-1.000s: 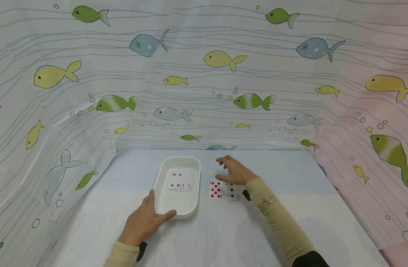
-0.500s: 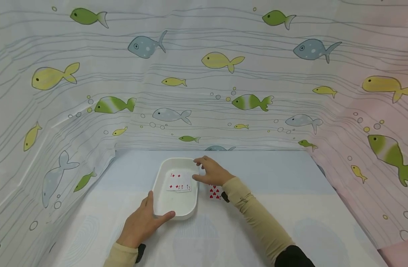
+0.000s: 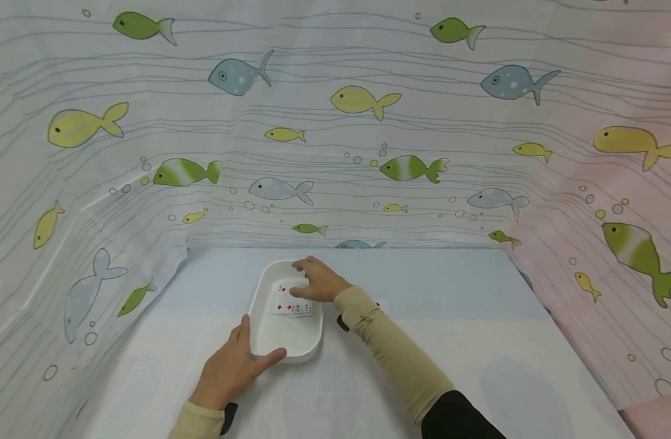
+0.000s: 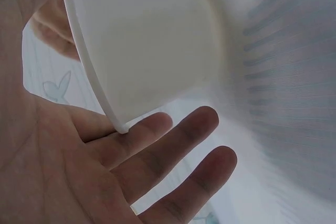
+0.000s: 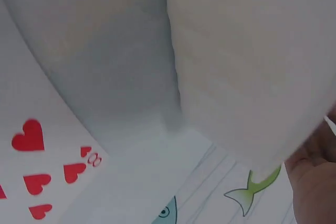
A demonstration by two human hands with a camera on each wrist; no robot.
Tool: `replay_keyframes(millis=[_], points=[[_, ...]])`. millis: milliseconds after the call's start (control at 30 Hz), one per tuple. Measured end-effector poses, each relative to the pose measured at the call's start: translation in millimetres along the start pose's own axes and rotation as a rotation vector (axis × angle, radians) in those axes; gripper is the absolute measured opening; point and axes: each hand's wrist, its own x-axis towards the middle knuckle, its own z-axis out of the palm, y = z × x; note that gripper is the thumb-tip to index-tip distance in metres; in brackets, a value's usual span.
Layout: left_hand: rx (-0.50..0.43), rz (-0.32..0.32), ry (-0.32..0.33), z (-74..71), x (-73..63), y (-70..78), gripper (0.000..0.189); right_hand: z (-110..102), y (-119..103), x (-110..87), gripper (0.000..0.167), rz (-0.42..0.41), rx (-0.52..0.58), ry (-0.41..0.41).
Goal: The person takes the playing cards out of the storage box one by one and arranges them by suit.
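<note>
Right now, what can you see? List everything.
Tray: one, white, on the table
Cards: several, white with red diamonds, overlapping in the tray; exact number unclear
Loose card: at least one, white with red hearts, beside the tray
Table: one, pale blue and white, under the tray
Backdrop: sheet count unclear, white and pink with fish, behind the table
Sleeves: two, tan, on the forearms
Wristbands: two, black, at the wrists
Left hand: one, bare, at the tray's near left corner
Right hand: one, bare, over the tray

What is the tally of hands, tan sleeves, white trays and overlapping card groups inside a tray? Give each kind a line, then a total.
Hands: 2 (left hand, right hand)
Tan sleeves: 2
White tray: 1
Card group in tray: 1
Total: 6
</note>
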Motion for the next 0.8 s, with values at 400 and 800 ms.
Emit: replay_keyframes(millis=[400, 800], points=[[0.003, -0.001, -0.007, 0.5, 1.3, -2.1, 0.126, 27.8, -5.5, 13.5, 0.072, -0.005, -0.104, -0.054], [0.003, 0.012, 0.0, -0.2, -0.6, -1.0, 0.125, 45.3, -7.3, 16.3, 0.08, 0.01, -0.431, -0.092]])
